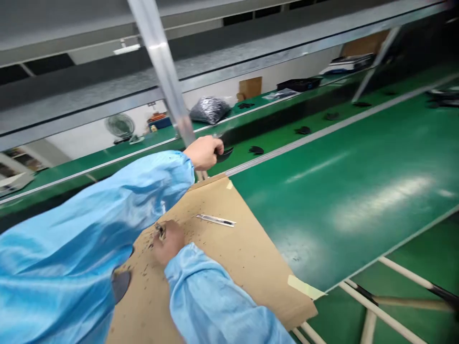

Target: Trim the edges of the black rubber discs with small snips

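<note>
My left hand reaches out past the far edge of the cardboard, fingers curled down at a black curved piece over the green strip. The piece shows only in part beyond the fingertips. Closer in, my right hand is closed above the cardboard sheet around a small metal tool, blurred and mostly hidden. A slim utility knife lies on the cardboard, with small dark scraps scattered around. Another dark rounded piece pokes out from under my left sleeve.
More black pieces lie spaced along the far green strip. A metal post rises just behind my left hand, joining shelves overhead. The green belt stretches off to the right. A stuffed plastic bag and a fan stand behind.
</note>
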Demonstrator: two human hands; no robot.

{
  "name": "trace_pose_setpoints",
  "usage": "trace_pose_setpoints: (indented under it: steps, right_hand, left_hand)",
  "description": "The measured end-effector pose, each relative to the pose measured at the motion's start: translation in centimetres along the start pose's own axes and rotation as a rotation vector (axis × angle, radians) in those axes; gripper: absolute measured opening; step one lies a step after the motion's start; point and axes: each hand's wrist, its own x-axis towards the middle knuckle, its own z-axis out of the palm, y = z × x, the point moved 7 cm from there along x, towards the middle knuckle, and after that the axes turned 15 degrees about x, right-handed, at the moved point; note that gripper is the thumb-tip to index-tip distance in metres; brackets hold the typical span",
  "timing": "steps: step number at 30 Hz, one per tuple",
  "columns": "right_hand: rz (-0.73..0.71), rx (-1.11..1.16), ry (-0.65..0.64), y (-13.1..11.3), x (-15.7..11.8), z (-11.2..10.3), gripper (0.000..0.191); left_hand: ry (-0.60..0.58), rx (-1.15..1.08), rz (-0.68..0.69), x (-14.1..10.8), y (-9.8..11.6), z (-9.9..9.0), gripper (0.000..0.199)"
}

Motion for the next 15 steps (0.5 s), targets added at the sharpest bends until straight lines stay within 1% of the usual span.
trace_pose_setpoints:
  steps: [1, 2, 3, 4, 5, 6, 7, 8, 9, 10, 12, 13, 15]
  right_hand:
    - [0.003, 0.019, -0.007, 0.2, -0.2, 0.5, 0.012]
    - [0.015, 0.048, 0.019, 0.5, -0.3, 0.5, 0.015]
    - [0.029, 0.071, 0.064, 0.8, -0.2, 0.1, 0.015]
    - [0.019, 0.089, 0.073, 1.0, 0.0, -0.1, 0.016]
    - [0.009, 0.108, 0.104, 1.1, 0.2, -0.5, 0.019]
    - [0.011, 0.125, 0.131, 1.3, 0.4, -0.9, 0.023]
    - [0.020, 0.137, 0.142, 1.4, 0.5, -1.2, 0.025]
    - [0.029, 0.147, 0.158, 1.5, 0.7, -1.5, 0.027]
    - [0.034, 0.154, 0.164, 1.5, 0.7, -1.8, 0.028]
    - [0.032, 0.158, 0.160, 1.5, 0.7, -1.9, 0.029]
    - [0.011, 0.150, 0.133, 1.1, 0.6, -1.8, 0.028]
    - [-0.002, 0.139, 0.106, 0.9, 0.4, -1.6, 0.027]
    - [-0.024, 0.102, 0.038, 0.4, 0.1, -0.9, 0.025]
  left_hand:
    - [0.044, -0.064, -0.024, -1.7, -0.8, -1.8, 0.024]
    - [0.106, -0.156, -0.070, -3.6, -1.8, -3.4, 0.024]
    - [0.178, -0.270, -0.126, -5.8, -3.0, -4.8, 0.024]
    - [0.253, -0.400, -0.184, -8.4, -4.2, -5.9, 0.026]
    - [0.318, -0.534, -0.235, -11.1, -5.4, -6.6, 0.029]
    - [0.367, -0.666, -0.279, -13.9, -6.5, -6.9, 0.034]
    - [0.395, -0.792, -0.320, -16.8, -7.4, -6.7, 0.038]
    - [0.405, -0.911, -0.368, -19.7, -8.2, -6.0, 0.040]
    - [0.414, -1.031, -0.438, -22.5, -9.1, -4.9, 0.037]
    - [0.419, -1.165, -0.526, -25.3, -9.8, -3.4, 0.033]
    - [0.482, -1.441, -0.723, -30.4, -11.1, 0.2, 0.028]
    - [0.526, -1.553, -0.810, -32.6, -11.4, 2.1, 0.027]
    - [0.617, -1.704, -0.936, -35.9, -11.8, 5.6, 0.029]
